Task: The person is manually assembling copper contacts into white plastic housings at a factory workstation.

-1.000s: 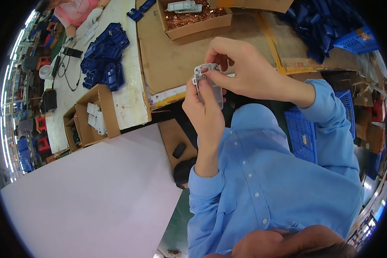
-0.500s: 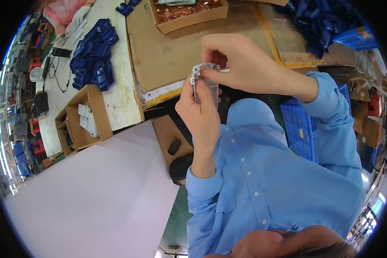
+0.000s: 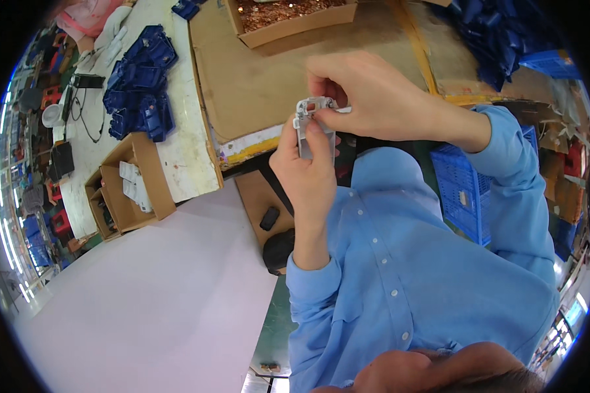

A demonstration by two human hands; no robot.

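I see the case (image 3: pixel 304 141) pointing lengthwise forward; the left hand (image 3: pixel 306 173) pinches it, the right hand (image 3: pixel 367 98) bends inward at its far end, pinching what, I cannot tell.

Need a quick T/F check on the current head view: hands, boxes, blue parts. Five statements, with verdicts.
1. The left hand grips a pale plastic housing. True.
2. The right hand is reaching into a cardboard box. False: its fingertips are at the housing's upper end.
3. Small copper-coloured pieces fill the cardboard box at the top of the view. True.
4. The dark blue plastic parts at the left are packed in a basket. False: those parts lie loose in a pile on the white table.
5. A blue plastic basket is at the person's right side. True.
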